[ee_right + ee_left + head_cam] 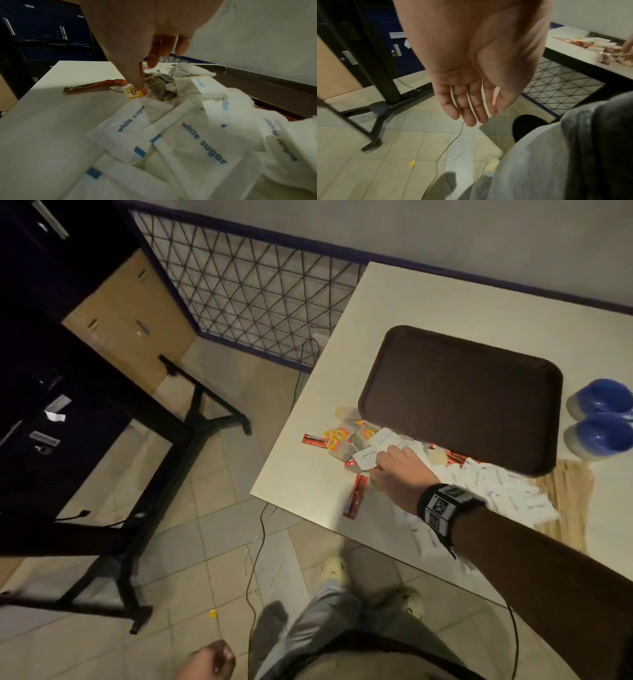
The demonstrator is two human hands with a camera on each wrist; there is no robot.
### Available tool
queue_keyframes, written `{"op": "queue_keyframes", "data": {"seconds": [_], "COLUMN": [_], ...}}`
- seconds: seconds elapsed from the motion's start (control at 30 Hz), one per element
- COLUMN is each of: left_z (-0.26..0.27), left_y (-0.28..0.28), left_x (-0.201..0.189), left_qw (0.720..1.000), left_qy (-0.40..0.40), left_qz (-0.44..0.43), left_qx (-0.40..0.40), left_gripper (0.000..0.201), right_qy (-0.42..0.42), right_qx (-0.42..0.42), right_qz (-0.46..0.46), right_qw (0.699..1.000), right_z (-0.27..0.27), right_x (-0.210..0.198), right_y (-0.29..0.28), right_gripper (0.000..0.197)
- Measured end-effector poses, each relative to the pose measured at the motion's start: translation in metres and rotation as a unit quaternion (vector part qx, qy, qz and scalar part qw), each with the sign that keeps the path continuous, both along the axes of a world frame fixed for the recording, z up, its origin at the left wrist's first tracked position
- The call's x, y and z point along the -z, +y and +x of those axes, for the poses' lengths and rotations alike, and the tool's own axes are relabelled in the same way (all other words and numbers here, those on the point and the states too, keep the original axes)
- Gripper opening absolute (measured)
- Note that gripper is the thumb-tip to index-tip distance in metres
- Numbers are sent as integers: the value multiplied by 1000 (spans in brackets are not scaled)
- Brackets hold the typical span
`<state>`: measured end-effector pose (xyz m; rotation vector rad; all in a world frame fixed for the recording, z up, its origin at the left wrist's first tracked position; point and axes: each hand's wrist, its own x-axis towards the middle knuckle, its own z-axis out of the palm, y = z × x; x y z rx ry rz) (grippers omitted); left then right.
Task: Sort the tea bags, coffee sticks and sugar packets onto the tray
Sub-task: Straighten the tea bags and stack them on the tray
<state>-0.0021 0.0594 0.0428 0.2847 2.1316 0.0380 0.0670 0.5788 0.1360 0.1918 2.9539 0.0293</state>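
Note:
A bare brown tray point(462, 395) lies on the white table point(411, 302). Against its near edge is a mixed pile: white sugar packets point(507, 491) point(202, 142), red coffee sticks point(356, 498) point(96, 85) and tea bags point(339, 440) point(159, 89) with yellow tags. My right hand point(383, 463) point(145, 75) reaches into the pile with its fingers pointing down. One fingertip point(139, 85) touches a yellow tea tag point(135, 94), and nothing is held. My left hand point(205, 662) point(471, 115) hangs beside my leg over the floor, fingers relaxed and empty.
Two blue bowls point(599, 419) stand right of the tray. Wooden stirrers point(565, 498) lie under the packets near the front right. The table's left corner point(253, 493) is close to the pile. A black table frame point(154, 474), a cable point(257, 559) and a yellow scrap point(213, 614) are on the floor.

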Motion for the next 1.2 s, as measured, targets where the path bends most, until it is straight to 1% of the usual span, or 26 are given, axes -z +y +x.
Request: {"op": "queue_keyframes", "data": {"seconds": [0.03, 0.07, 0.1, 0.17, 0.23, 0.3, 0.4, 0.47, 0.53, 0.57, 0.63, 0.73, 0.8, 0.83, 0.87, 0.9, 0.97, 1.07, 1.13, 1.2], "left_z": [-7, -15, -26, -46, -68, -84, -92, -88, -81, -76, -68, -60, -59, -59, -59, -59, -59, -58, -56, -53], "left_y": [30, 46, 66, 111, 160, 214, 289, 333, 367, 381, 404, 430, 445, 451, 457, 462, 472, 485, 490, 494], "left_x": [-14, -27, -41, -68, -96, -116, -141, -152, -156, -158, -159, -158, -153, -151, -149, -147, -144, -142, -142, -140], "left_qw": [999, 998, 996, 985, 963, 938, 897, 877, 863, 859, 854, 836, 823, 818, 817, 814, 804, 785, 774, 766], "left_qy": [-1, 27, 43, 76, 98, 105, 110, 95, 77, 65, 28, -23, -32, -37, -50, -69, -87, -83, -80, -72], "left_qz": [44, 52, 71, 143, 217, 286, 398, 447, 474, 483, 495, 523, 542, 550, 556, 563, 578, 602, 615, 627], "left_qx": [-18, -23, -11, 64, 123, 164, 156, 149, 157, 160, 158, 167, 170, 164, 146, 127, 109, 119, 125, 125], "left_gripper": [12, 11, 14, 19, 23, 23, 18, 13, 8, 11, 18, 20, 17, 15, 13, 10, 9, 7, 7, 10], "right_qy": [17, 39, 64, 130, 203, 242, 224, 214, 212, 217, 234, 260, 265, 269, 274, 280, 288, 303, 312, 310], "right_qx": [3, 7, 11, 29, 77, 117, 177, 230, 280, 291, 284, 258, 272, 272, 265, 257, 245, 232, 225, 215], "right_qz": [-6, -15, -19, -40, -84, -152, -234, -288, -351, -382, -441, -501, -561, -579, -581, -574, -564, -556, -547, -520], "right_qw": [1000, 999, 998, 990, 972, 951, 929, 905, 868, 850, 819, 784, 735, 720, 719, 725, 734, 738, 744, 767], "right_z": [0, 2, 3, 7, 11, 16, 22, 25, 25, 25, 25, 30, 35, 37, 39, 40, 42, 48, 53, 59], "right_x": [-1, -2, -4, -5, -9, -17, -38, -52, -63, -67, -72, -76, -75, -74, -74, -73, -73, -72, -74, -74], "right_y": [0, 0, 0, 5, 10, 15, 20, 25, 32, 36, 46, 63, 75, 79, 84, 88, 94, 101, 104, 106], "right_gripper": [10, 14, 19, 25, 23, 16, 9, 7, 6, 6, 9, 10, 11, 12, 15, 19, 19, 14, 13, 15]}}
